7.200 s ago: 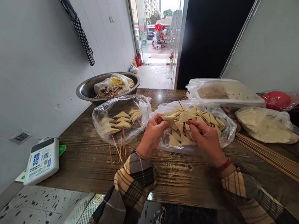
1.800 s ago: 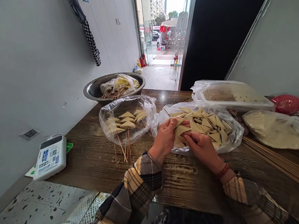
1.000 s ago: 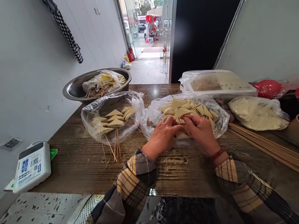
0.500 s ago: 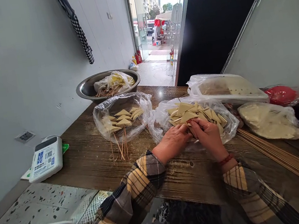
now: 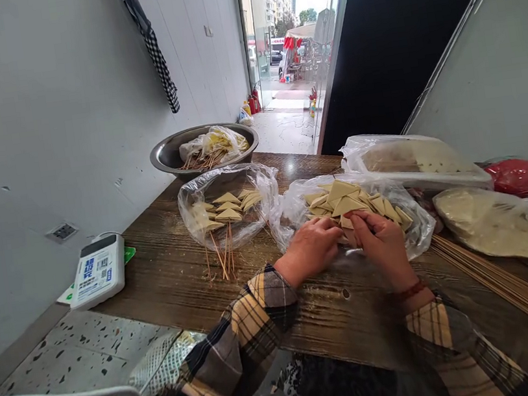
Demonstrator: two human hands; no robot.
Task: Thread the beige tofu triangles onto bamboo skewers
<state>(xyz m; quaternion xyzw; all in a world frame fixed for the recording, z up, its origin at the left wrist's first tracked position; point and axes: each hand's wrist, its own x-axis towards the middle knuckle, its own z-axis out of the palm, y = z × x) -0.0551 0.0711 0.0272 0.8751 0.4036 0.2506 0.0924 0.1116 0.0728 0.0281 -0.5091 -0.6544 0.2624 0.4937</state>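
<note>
Apparently, triangle (image 5: 346, 222) in right hand (image 5: 383, 243)

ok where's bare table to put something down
Bare tabletop shows between the white device and the skewers of the left bag, and on the near side between the sleeves. A narrow strip lies behind the bags, right of the basin. Crowded: the right bag with left hand and right hand at it, wrapped tray, bag of pale food and sticks on its right.

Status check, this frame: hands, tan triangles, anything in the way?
Left hand by tan triangles, grip hidden. Right hand bunched at pile's near side, pinch unclear. Triangles heaped in open plastic bag, crumpled edges around; no obstruction visible.
</note>
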